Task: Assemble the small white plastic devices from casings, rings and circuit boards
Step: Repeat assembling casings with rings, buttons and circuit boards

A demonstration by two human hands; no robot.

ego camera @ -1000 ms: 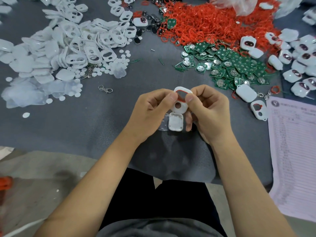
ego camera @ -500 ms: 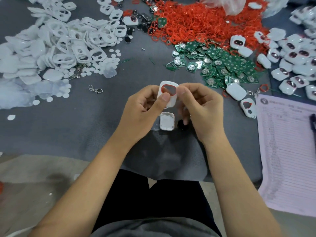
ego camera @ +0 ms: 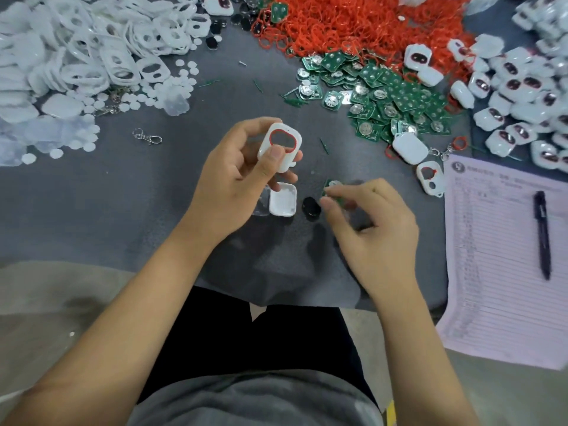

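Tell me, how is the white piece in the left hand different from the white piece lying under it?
The held casing has a big window rimmed by a red ring; the tray-like casing has neither. The left hand pinches one up; the other lies on the table. Both are white, rounded plastic.

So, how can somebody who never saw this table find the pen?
Look at the lined paper sheet at the right edge of the grey table. The pen lies on it, pointing up and down. It is the only long dark thing there; the nearby parts are white, green or red.
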